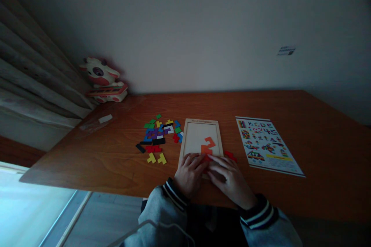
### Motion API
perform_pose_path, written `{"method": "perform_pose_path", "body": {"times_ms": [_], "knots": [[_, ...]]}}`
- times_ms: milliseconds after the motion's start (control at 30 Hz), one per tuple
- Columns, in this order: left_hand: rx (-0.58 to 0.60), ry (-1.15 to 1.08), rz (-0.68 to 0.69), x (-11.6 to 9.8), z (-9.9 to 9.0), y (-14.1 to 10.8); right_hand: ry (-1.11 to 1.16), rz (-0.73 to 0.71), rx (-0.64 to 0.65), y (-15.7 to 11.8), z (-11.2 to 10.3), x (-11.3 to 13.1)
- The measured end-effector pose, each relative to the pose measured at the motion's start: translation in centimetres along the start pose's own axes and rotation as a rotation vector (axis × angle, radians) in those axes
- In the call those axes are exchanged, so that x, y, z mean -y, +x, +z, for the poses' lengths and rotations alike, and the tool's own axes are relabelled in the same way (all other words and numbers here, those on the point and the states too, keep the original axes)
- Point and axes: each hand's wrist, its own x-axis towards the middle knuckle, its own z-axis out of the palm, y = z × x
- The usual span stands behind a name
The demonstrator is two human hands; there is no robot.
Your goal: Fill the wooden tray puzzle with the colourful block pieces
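Observation:
A wooden puzzle board (198, 135) lies in front of me with printed lettering along its far edge. On its lower half are orange puzzle pieces (206, 149). My left hand (189, 173) is over the near left part of the board, fingers bent together and tips at a red puzzle piece (206, 158). From the other side, my right hand (230, 177) has its fingertips on the same red piece, thumb tucked below. The hands partly hide this piece and the board's near end.
Left of the board lies a loose pile of coloured pieces (155, 133), with two yellow pieces (161, 158) nearest me. Another red piece (230, 156) rests beside the board's right edge. A printed pattern sheet (266, 144) lies farther right. A cow-shaped toy keyboard (106, 81) and clear plastic bag (97, 122) are back left.

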Motion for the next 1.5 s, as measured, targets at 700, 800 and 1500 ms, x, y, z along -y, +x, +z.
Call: {"method": "perform_pose_path", "body": {"times_ms": [700,800,1500], "knots": [[-0.057,0.006,0.001,-0.4,0.0,0.2,-0.111,0.088,-0.085,1.4,1.1,-1.0],[-0.058,0.009,0.001,-0.3,0.0,0.2,-0.122,0.091,-0.073,1.2,0.9,-0.9],[-0.076,0.006,0.014,-0.4,0.0,0.3,-0.133,0.079,-0.042,1.1,0.9,-0.9]]}}
